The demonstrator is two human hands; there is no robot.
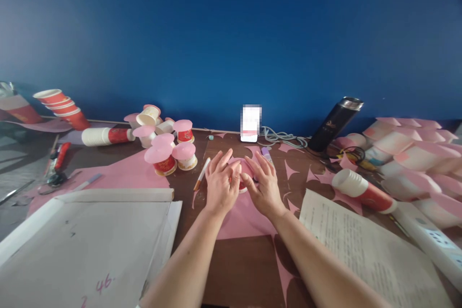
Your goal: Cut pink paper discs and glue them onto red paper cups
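Bench (241,269), brown, bearing: pink paper (249,221), centre; black flask (330,125), two o'clock; printed sheet (355,245), four o'clock; white tray (108,236), eight o'clock.

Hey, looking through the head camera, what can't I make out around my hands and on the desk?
All in the head view:
- Cup: mostly hidden by the left hand and right hand.
- Phone: its screen is masked by pixelation.
- Printed sheet: text too small and blurred to read.
- White tray: cut off by the picture's left and bottom edges.
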